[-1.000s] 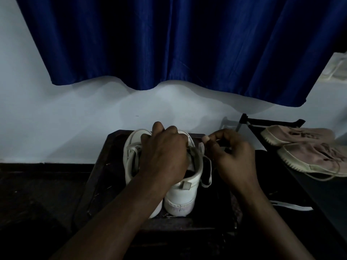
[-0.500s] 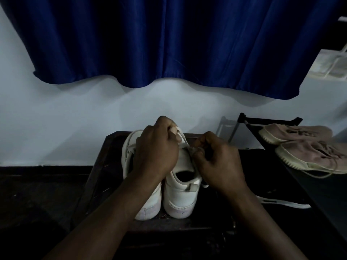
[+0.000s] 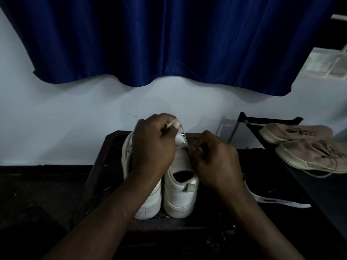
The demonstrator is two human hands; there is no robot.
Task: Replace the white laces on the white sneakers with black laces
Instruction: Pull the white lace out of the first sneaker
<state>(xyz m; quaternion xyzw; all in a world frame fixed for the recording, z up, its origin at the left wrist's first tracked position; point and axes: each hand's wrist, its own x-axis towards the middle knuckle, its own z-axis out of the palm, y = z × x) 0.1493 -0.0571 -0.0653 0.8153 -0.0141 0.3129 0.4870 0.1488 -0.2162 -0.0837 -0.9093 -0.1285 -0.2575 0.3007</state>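
Two white sneakers stand side by side, heels toward me, on a dark wooden stand [image 3: 99, 166]. The right sneaker [image 3: 180, 192] shows its open collar and heel tab. The left sneaker [image 3: 148, 201] is mostly hidden under my left forearm. My left hand [image 3: 154, 147] is raised over the shoes and pinches a white lace [image 3: 173, 124] that runs down to the right sneaker's tongue. My right hand [image 3: 216, 162] is closed on the lace at the right sneaker's eyelets. No black lace is visible.
A white strip [image 3: 281, 201] lies on the dark surface to the right. A pair of beige sneakers [image 3: 309, 152] rests on a black rack at far right. A blue curtain [image 3: 169, 44] hangs on the pale wall behind.
My left hand rose from covering the shoes and now lifts the white lace upward. My right hand moved left onto the right sneaker's eyelets.
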